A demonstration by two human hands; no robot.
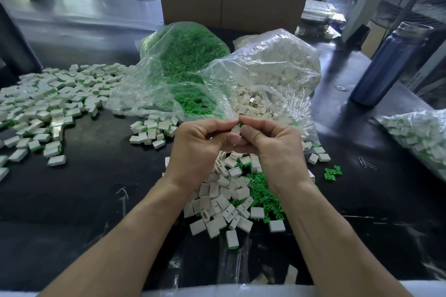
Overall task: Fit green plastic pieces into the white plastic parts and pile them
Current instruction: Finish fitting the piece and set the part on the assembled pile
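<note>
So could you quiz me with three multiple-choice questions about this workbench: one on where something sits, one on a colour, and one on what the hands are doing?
1. Where does the water bottle stand?
A. At the far right of the table
B. At the near left of the table
C. Inside the cardboard box

2. What colour are the loose pieces in the left plastic bag?
A. Red
B. Green
C. Black

3. What are the left hand and right hand doing?
A. Lying flat on the table
B. One lifts the bottle
C. Together pinching a small white part

Answers:
1. A: the blue bottle stands upright right of the bags.
2. B: green shows through the clear plastic.
3. C: both hands' fingers close on the part, above the loose pile.
</note>
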